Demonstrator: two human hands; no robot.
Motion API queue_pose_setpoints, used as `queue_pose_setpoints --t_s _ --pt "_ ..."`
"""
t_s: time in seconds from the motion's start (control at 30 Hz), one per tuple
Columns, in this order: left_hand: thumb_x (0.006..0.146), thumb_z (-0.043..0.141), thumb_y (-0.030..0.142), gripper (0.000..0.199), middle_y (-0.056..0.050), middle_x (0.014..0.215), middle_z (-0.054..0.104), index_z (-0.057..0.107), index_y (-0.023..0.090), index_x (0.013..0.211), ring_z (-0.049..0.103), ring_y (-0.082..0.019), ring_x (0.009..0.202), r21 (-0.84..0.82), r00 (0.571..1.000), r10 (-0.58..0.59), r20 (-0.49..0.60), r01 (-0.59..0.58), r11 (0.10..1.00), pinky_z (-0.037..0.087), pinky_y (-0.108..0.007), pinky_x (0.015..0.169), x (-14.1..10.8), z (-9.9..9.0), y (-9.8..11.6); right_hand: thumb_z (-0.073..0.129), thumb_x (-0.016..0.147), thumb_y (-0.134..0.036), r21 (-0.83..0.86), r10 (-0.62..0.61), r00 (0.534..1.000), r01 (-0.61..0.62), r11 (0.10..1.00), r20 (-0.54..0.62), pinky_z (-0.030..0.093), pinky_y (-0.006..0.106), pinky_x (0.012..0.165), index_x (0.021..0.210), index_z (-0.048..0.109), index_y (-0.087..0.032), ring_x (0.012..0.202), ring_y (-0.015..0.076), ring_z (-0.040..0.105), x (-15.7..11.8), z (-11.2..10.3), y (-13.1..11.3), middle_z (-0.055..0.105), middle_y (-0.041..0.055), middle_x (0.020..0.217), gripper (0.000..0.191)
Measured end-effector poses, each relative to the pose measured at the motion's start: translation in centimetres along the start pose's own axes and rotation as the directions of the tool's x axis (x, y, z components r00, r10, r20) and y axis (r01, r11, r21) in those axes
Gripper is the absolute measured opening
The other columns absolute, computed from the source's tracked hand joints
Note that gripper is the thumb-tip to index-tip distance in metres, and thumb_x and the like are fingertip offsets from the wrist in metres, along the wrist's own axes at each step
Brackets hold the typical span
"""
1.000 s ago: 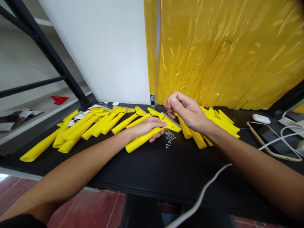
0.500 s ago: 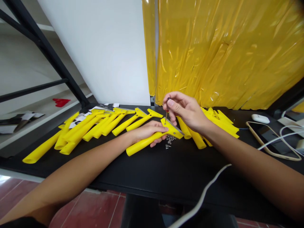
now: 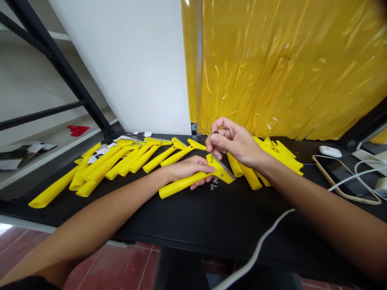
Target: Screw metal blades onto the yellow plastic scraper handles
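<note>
Scraper (image 3: 181, 185): from my remote seat I see it lying on the desk (image 3: 211, 225) under both hands, its yellow plastic handle running left and its wide head, edged with a metal blade (image 3: 226, 168), at the right.

Left hand (image 3: 189, 171): partly closed and palm down, with the fingers wrapped over the handle near the head. I read this as pinning the scraper so it cannot slide.

Right hand (image 3: 234, 141): curled into a tight pinch, with the thumb and fingers shut on a small screwdriver (image 3: 212, 151) just above the scraper's head. The upright hold looks chosen to press straight down. I cannot tell whether its tip sits in a screw.

Screws: tiny metal screws (image 3: 214, 186) lie in a loose scatter on the desk just below the scraper's head, probably kept there for easy reach.

Other scrapers: a fanned row (image 3: 121, 161) lies left of the scraper, with another bunch (image 3: 278, 157) to its right, leaving working room around it.

Surroundings: a yellow plastic sheet (image 3: 287, 68) hangs behind the scraper. Well right of it are a white mouse (image 3: 330, 151) and a phone (image 3: 341, 177). A white cable (image 3: 256, 245) crosses the desk's front edge nearer me.
</note>
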State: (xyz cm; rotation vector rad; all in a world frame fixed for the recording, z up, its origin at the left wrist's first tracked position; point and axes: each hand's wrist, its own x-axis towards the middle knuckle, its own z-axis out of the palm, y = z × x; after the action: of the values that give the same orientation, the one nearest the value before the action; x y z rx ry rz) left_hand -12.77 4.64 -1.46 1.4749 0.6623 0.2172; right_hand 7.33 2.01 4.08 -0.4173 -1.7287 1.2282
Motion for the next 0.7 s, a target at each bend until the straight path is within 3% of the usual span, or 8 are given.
queue_pose_setpoints --t_s 0.13,0.27,0.43,0.53,0.7 --pt "0.092 0.071 0.047 0.039 -0.002 0.061 0.064 0.070 0.012 0.076 0.053 -0.010 0.043 0.020 0.999 -0.001 0.034 0.000 1.000 0.046 -0.021 0.038 -0.11 0.10 0.22 0.064 0.100 -0.046 -0.078 -0.012 1.000 0.011 0.997 -0.018 0.051 0.022 0.058 0.100 0.064 -0.019 0.060 0.0079 0.060 0.03 -0.10 0.04 0.073 0.0033 0.096 0.028" --pt "0.095 0.069 0.045 0.040 -0.007 0.066 0.070 0.073 0.010 0.077 0.051 -0.009 0.041 0.007 0.999 0.027 0.026 -0.027 1.000 0.044 -0.020 0.037 -0.11 0.21 0.36 0.055 0.104 -0.051 -0.076 0.021 1.000 -0.023 0.997 -0.019 0.049 0.023 0.061 0.105 0.065 -0.019 0.065 0.0091 0.055 -0.04 0.04 0.40 0.059 -0.0008 0.084 0.034" --pt "0.096 0.068 0.045 0.041 -0.007 0.064 0.069 0.074 0.010 0.074 0.052 -0.009 0.040 0.003 0.999 0.032 0.014 -0.032 0.999 0.043 -0.020 0.037 -0.04 0.30 0.32 0.074 0.093 -0.047 -0.114 -0.039 0.994 0.027 0.993 -0.104 0.042 0.022 0.060 0.095 0.058 -0.021 0.065 0.0100 0.048 0.14 0.14 0.87 0.054 -0.0043 0.074 0.030" --pt "0.095 0.069 0.044 0.040 -0.005 0.060 0.067 0.073 0.010 0.073 0.051 -0.009 0.040 -0.006 0.999 0.040 -0.007 -0.040 0.999 0.043 -0.020 0.037 -0.08 0.42 0.42 0.076 0.091 -0.047 -0.185 -0.015 0.992 -0.008 0.983 -0.126 0.036 0.023 0.055 0.089 0.065 -0.018 0.065 0.0094 0.046 0.10 -0.18 0.65 0.061 -0.0003 0.082 0.030" --pt "0.095 0.070 0.044 0.040 -0.004 0.059 0.066 0.072 0.010 0.075 0.051 -0.009 0.040 -0.011 0.999 0.049 -0.005 -0.049 0.999 0.043 -0.020 0.038 -0.14 0.45 0.53 0.066 0.098 -0.047 -0.130 0.082 0.993 -0.092 0.987 -0.080 0.028 0.024 0.047 0.115 0.068 -0.018 0.055 0.0062 0.039 0.01 -0.31 0.37 0.065 0.0009 0.090 0.034"
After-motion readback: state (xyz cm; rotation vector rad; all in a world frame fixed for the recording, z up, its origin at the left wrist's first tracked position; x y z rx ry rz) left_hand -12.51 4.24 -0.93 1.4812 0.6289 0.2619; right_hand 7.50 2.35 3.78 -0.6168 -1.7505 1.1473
